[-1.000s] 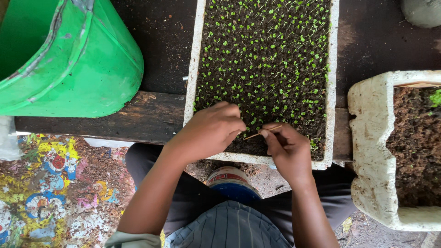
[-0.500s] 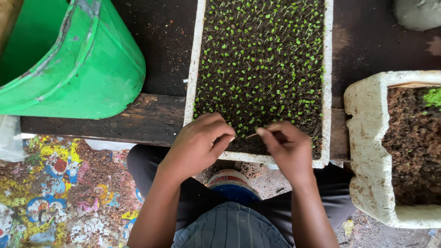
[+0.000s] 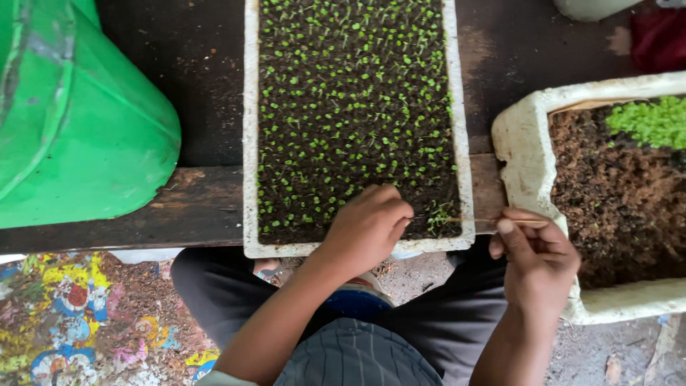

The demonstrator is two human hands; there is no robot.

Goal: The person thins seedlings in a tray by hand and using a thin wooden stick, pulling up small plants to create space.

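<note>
White foam tray [image 3: 250, 143] of seedlings [image 3: 343, 107]: left hand [image 3: 368, 229] fingers curled at soil, 6 o'clock edge; right hand [image 3: 536, 261] pinches thin stick [image 3: 500, 221], steadying it.

White foam tray [image 3: 249, 143], dark soil, green seedlings [image 3: 343, 86]; green bucket [image 3: 78, 129]; multicoloured mat [image 3: 71, 314].

I have one view only — my head camera, looking straight down from close above the dark wooden tabletop [image 3: 200, 207] — the near edge and my lap fill the bottom.
</note>
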